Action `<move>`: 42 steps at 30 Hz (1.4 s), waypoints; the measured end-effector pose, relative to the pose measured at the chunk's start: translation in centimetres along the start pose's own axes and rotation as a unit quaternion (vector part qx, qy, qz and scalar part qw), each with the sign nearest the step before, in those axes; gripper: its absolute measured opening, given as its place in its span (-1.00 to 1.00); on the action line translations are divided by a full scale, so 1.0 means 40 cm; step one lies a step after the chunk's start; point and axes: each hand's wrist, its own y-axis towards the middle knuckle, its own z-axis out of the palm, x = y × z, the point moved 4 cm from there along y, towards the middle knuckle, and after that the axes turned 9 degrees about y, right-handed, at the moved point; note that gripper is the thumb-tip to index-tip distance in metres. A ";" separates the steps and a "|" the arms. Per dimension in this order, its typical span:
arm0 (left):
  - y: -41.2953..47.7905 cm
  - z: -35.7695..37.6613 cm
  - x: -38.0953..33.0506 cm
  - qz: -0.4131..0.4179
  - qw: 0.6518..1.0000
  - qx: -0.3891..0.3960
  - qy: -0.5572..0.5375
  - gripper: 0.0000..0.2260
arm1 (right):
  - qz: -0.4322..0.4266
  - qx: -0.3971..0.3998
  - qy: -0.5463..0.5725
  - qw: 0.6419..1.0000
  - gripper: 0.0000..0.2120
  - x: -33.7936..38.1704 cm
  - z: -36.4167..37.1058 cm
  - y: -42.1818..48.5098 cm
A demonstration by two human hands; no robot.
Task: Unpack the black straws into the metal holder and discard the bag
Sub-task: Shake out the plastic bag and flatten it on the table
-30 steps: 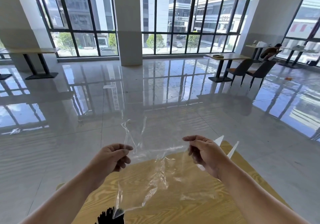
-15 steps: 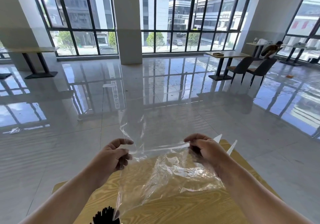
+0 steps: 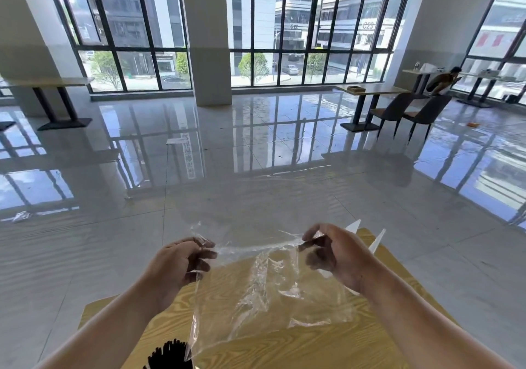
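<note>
Probably featherlight, limp and slippery, the empty clear plastic bag (image 3: 270, 291) sags from its top edge, pinched by left hand (image 3: 176, 266) and right hand (image 3: 336, 254); crumpling would hold surer; black straws (image 3: 169, 357) stand below the left grip

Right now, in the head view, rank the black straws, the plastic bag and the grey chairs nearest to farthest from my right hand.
1. plastic bag, pinched by the right hand itself.
2. black straws, low and left, at the frame's bottom edge.
3. grey chairs, far off to the right.
</note>
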 end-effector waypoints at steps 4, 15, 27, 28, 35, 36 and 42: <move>-0.004 0.001 0.001 -0.022 0.999 0.034 0.018 -0.65 | 0.013 -0.005 -0.015 1.000 -0.68 -0.004 -0.013 0.002; -0.001 0.059 0.028 0.014 0.995 0.082 0.058 -0.48 | 0.008 -0.029 -0.091 0.995 -0.52 -0.050 -0.052 0.019; 0.100 0.150 0.199 -0.040 0.994 0.058 0.087 -0.52 | 0.053 -0.104 -0.086 0.989 -0.73 -0.180 -0.207 0.076; 0.107 0.157 0.216 -0.044 0.994 0.050 0.086 -0.54 | 0.078 -0.095 -0.101 0.987 -0.66 -0.198 -0.219 0.071; 0.150 0.206 0.339 -0.080 0.995 -0.010 0.053 -0.69 | 0.226 -0.051 -0.166 0.959 -0.73 -0.345 -0.312 0.033; 0.153 0.214 0.354 -0.087 0.995 -0.008 0.051 -0.71 | 0.230 -0.065 -0.160 0.958 -0.81 -0.362 -0.325 0.035; 0.147 0.265 0.450 -0.185 0.971 0.110 0.103 -0.27 | 0.203 -0.084 -0.096 0.971 -0.96 -0.425 -0.367 0.075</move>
